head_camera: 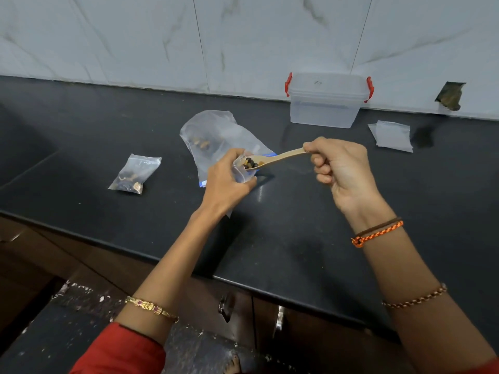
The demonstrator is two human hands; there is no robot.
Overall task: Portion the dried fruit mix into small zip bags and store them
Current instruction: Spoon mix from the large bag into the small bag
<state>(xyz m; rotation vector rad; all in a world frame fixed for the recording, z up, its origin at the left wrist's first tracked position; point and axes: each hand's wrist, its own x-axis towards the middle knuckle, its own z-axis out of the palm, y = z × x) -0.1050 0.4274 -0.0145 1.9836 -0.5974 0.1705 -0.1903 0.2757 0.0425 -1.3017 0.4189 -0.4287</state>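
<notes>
Left hand (225, 182) hides most of the small bag (241, 171), apparently open

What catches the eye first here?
Mid-counter, the right hand tips a wooden spoon of dried fruit into a small zip bag held by the left hand. A filled bag lies to the left, and a red-clipped box stands by the wall.

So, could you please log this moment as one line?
left hand: holds small clear zip bag open | right hand: tips wooden spoon of dried fruit in
</notes>
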